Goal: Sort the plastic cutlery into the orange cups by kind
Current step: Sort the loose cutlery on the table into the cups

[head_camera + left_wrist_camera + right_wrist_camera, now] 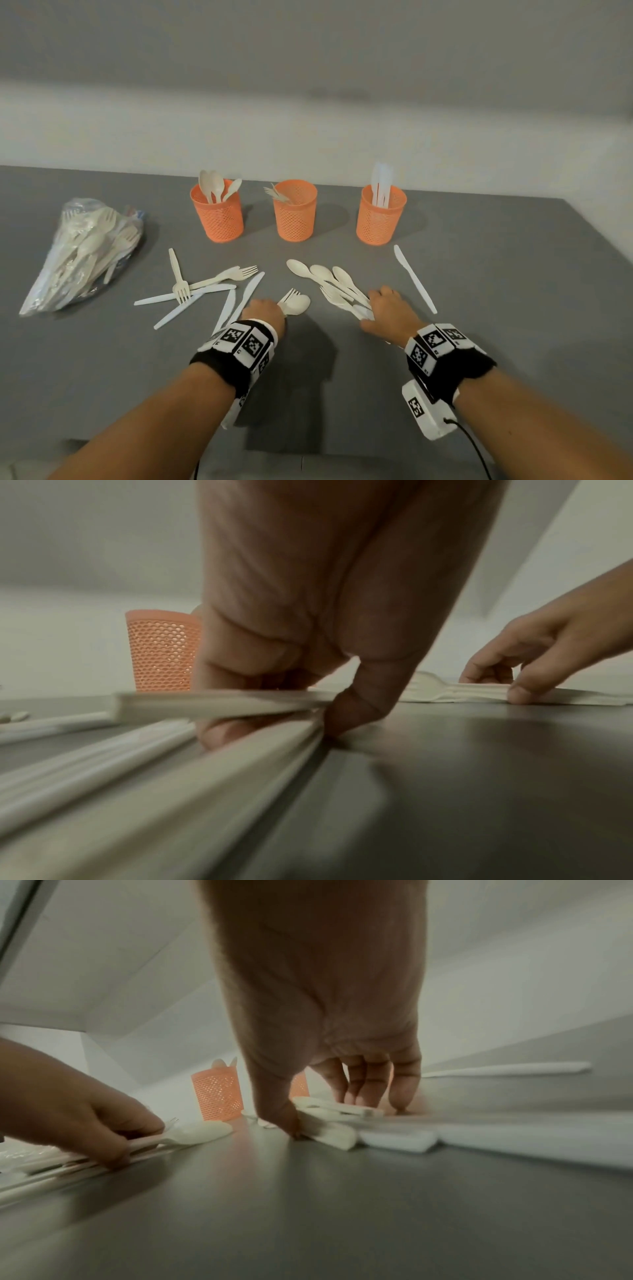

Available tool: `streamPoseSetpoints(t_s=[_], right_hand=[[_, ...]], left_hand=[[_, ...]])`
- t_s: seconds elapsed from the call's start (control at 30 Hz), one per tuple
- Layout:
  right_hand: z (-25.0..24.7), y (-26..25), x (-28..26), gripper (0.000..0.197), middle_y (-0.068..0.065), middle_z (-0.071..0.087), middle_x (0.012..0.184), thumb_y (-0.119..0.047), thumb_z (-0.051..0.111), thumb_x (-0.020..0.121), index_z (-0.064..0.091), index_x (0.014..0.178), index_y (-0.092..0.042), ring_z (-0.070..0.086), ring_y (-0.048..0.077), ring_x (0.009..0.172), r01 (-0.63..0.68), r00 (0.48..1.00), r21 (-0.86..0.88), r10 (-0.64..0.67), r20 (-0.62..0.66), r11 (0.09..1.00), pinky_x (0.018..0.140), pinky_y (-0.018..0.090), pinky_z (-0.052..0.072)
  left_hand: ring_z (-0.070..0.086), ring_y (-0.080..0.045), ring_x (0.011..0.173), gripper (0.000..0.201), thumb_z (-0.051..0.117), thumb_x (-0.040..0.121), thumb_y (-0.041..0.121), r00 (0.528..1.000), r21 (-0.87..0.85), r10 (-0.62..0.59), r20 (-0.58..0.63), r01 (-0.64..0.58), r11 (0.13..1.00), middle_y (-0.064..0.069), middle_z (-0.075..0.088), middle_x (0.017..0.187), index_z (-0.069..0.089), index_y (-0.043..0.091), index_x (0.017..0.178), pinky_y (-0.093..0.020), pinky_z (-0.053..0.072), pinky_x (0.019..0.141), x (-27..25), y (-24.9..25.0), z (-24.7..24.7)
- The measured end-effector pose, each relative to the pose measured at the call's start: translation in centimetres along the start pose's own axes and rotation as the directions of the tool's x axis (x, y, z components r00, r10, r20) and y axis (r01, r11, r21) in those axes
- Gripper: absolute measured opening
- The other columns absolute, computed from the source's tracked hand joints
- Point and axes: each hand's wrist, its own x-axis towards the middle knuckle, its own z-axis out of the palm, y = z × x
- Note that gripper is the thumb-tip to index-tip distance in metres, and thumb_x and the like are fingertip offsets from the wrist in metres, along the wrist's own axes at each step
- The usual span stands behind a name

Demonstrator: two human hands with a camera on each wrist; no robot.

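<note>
Head view: left hand (263,310) fingers pinch cream plastic spoon (297,304) and fork (289,295); right hand (390,308) fingers close round fan of cream cutlery (337,279). Separate kinds before lifting.

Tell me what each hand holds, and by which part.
Left hand: a spoon and a fork, by the handles. Right hand: a bunch of cutlery, by the handle ends.

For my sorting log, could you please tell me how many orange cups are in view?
3, in a row at the back: the left cup holds spoons, the middle cup forks, the right cup knives. None seems hidden.
</note>
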Motion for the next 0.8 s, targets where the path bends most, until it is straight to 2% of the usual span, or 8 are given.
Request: streamPoseSetpoints(t_s=[0.13, 0.27, 0.47, 0.53, 0.6, 0.67, 0.73, 0.8], right_hand=[[-0.5, 0.3, 0.7, 0.040, 0.019, 0.053, 0.119, -0.026, 0.055, 0.085, 0.047, 0.113, 0.002, 0.051, 0.033, 0.108, 0.020, 1.000, 0.009, -0.021, 0.024, 1.000, 0.086, 0.035, 0.040], [-0.7, 0.5, 1.5, 0.039, 0.018, 0.050, 0.120, -0.022, 0.060, 0.081, 0.045, 0.110, -0.001, 0.048, 0.033, 0.111, 0.034, 0.998, 0.033, -0.036, 0.059, 0.999, 0.084, 0.034, 0.039], [-1.1, 1.3, 1.8, 0.031, 0.016, 0.053, 0.100, -0.020, 0.057, 0.082, 0.050, 0.104, 0.000, 0.056, 0.034, 0.105, 0.068, 0.993, 0.055, -0.073, 0.089, 0.996, 0.072, 0.030, 0.037], [-0.9, 1.3, 1.9, 0.033, 0.017, 0.047, 0.112, -0.017, 0.052, 0.086, 0.048, 0.113, 0.002, 0.053, 0.034, 0.104, 0.070, 0.995, 0.016, -0.071, 0.069, 0.997, 0.075, 0.030, 0.034], [-0.6, 1.2, 2.0, 0.034, 0.017, 0.041, 0.124, -0.012, 0.047, 0.088, 0.045, 0.118, 0.003, 0.049, 0.031, 0.095, 0.070, 0.997, -0.008, -0.070, 0.039, 0.998, 0.078, 0.033, 0.036], [-0.2, 1.3, 2.0, 0.033, 0.020, 0.042, 0.127, -0.008, 0.044, 0.089, 0.042, 0.119, 0.002, 0.051, 0.034, 0.100, 0.088, 0.996, -0.035, -0.088, 0.008, 0.995, 0.085, 0.036, 0.040], [0.1, 1.5, 2.1, 0.032, 0.023, 0.047, 0.127, -0.007, 0.042, 0.089, 0.041, 0.120, 0.002, 0.050, 0.037, 0.112, 0.104, 0.995, -0.047, -0.104, -0.004, 0.993, 0.089, 0.039, 0.041], [0.2, 1.9, 2.4, 0.031, 0.024, 0.050, 0.125, -0.007, 0.042, 0.089, 0.041, 0.119, 0.002, 0.051, 0.037, 0.113, 0.102, 0.995, -0.024, -0.102, -0.002, 0.995, 0.087, 0.040, 0.042]], left_hand=[[0.049, -0.028, 0.124, 0.034, 0.038, 0.092, 0.012, 1.000, -0.017, -0.022, -0.008, 0.022, 1.000, -0.012, 0.054, 0.129, 0.051, 0.005, 0.123, -0.033, 0.042, 0.099, -0.2, 0.3, 0.2], [0.054, -0.031, 0.118, 0.033, 0.041, 0.093, 0.012, 0.996, -0.177, -0.078, 0.049, 0.085, 0.980, -0.016, 0.056, 0.127, 0.049, 0.000, 0.123, -0.034, 0.042, 0.096, -0.8, 0.9, 0.3], [0.053, -0.032, 0.119, 0.034, 0.036, 0.092, 0.006, 0.996, -0.254, -0.082, 0.043, 0.091, 0.963, -0.019, 0.055, 0.128, 0.050, -0.002, 0.122, -0.033, 0.041, 0.096, -2.2, 1.4, -0.1], [0.054, -0.034, 0.116, 0.033, 0.036, 0.092, 0.006, 0.998, -0.311, -0.067, 0.015, 0.069, 0.948, -0.021, 0.056, 0.126, 0.048, -0.004, 0.121, -0.034, 0.042, 0.093, -2.8, 1.5, -0.6], [0.056, -0.037, 0.111, 0.030, 0.037, 0.093, 0.009, 0.998, -0.405, -0.053, -0.023, 0.039, 0.913, -0.022, 0.058, 0.121, 0.045, -0.004, 0.119, -0.037, 0.043, 0.089, -3.5, 1.9, -1.1], [0.060, -0.039, 0.101, 0.026, 0.039, 0.093, 0.011, 0.997, -0.522, -0.038, -0.073, -0.006, 0.853, -0.024, 0.060, 0.112, 0.044, -0.003, 0.114, -0.039, 0.047, 0.082, -4.0, 2.5, -1.5], [0.061, -0.038, 0.082, 0.021, 0.038, 0.092, 0.010, 0.993, -0.643, -0.029, -0.117, -0.054, 0.764, -0.024, 0.059, 0.097, 0.044, -0.002, 0.108, -0.037, 0.050, 0.067, -4.4, 3.3, -1.9], [0.052, -0.025, 0.058, 0.011, 0.038, 0.093, 0.013, 0.989, -0.732, -0.035, -0.142, -0.081, 0.676, -0.014, 0.052, 0.080, 0.043, 0.003, 0.098, -0.029, 0.045, 0.049, -4.5, 4.1, -2.0]])
